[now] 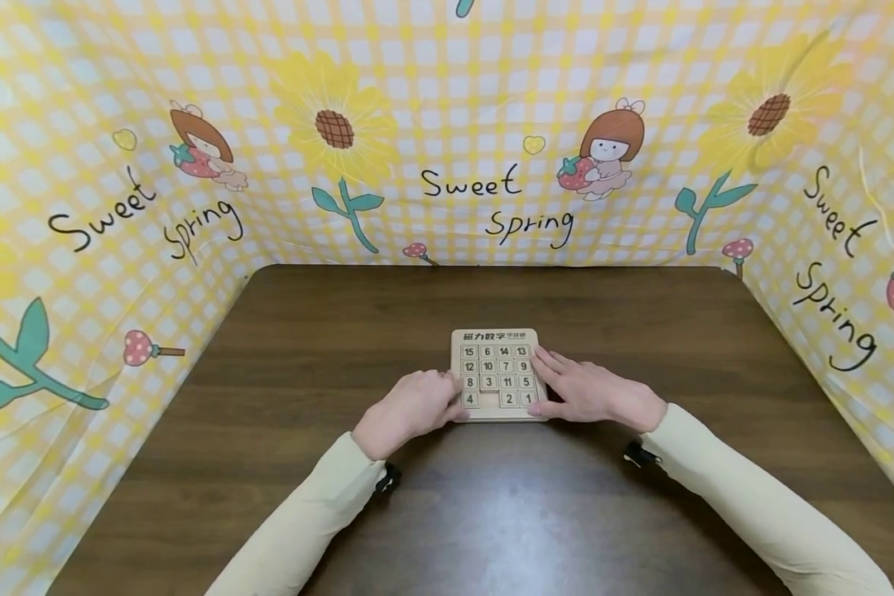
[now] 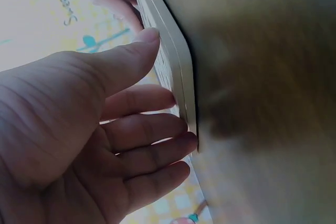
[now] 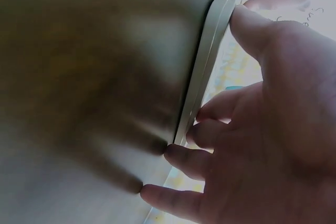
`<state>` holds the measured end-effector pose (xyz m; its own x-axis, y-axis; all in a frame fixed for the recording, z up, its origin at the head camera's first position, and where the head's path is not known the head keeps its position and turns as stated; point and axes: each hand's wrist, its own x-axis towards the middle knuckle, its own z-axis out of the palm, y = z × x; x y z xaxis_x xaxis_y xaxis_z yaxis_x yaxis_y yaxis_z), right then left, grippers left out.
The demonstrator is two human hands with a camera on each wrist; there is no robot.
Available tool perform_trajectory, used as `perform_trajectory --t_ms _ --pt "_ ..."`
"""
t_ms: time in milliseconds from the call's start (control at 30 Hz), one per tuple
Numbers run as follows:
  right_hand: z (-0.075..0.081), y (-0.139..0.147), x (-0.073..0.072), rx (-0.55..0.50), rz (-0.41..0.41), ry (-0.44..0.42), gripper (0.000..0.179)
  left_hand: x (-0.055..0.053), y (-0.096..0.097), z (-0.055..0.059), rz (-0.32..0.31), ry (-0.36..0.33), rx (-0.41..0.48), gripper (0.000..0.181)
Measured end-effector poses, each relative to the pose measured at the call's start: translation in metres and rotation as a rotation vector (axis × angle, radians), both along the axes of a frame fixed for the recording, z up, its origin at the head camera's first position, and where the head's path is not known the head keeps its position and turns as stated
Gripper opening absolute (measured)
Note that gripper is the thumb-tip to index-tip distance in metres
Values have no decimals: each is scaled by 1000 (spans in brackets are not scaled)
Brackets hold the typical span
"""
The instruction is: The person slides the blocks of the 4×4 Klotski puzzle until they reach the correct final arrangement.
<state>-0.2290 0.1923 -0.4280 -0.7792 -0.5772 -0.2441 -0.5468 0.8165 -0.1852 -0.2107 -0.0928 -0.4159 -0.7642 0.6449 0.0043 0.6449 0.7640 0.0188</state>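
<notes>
A wooden number slide puzzle (image 1: 499, 416) lies flat on the table, its printed title along the far edge. The bottom row has a bare slot between the 4 tile (image 1: 470, 399) and the 2 tile (image 1: 509, 399), just below the 3 tile (image 1: 488, 382). My left hand (image 1: 413, 407) is at the left edge, thumb by the near corner. In the left wrist view, its fingertips (image 2: 178, 124) touch the frame's side. Along the right edge rests my right hand (image 1: 592, 391), fingers extended, thumb near the 1 tile (image 1: 528, 399). Its two lower fingertips (image 3: 170, 153) reach the tabletop in the right wrist view.
The brown wooden table (image 1: 343, 314) has rounded far corners. A yellow checked cloth (image 1: 447, 99) with printed flowers and lettering hangs behind it and along both sides. Light-coloured sleeves and black wrist straps (image 1: 643, 454) are on both forearms.
</notes>
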Motion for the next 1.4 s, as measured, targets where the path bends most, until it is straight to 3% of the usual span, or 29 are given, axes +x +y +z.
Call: perform_trajectory --t_ms 200,433,633,967,1233,1400 --pt "2 16 23 -10 5 -2 89 17 10 -1 -89 66 -20 27" --pt "2 28 41 -13 10 21 89 33 21 -2 -104 72 -48 27" --pt "3 31 48 -17 29 28 88 39 22 1 -121 47 -50 26" --pt "6 33 42 -17 -13 -42 97 30 21 4 -171 88 -41 37" --pt "4 34 40 -6 8 -27 97 11 25 -1 -127 -37 -48 66" --pt "3 33 40 -2 23 -9 96 8 29 -5 -118 -79 -79 77"
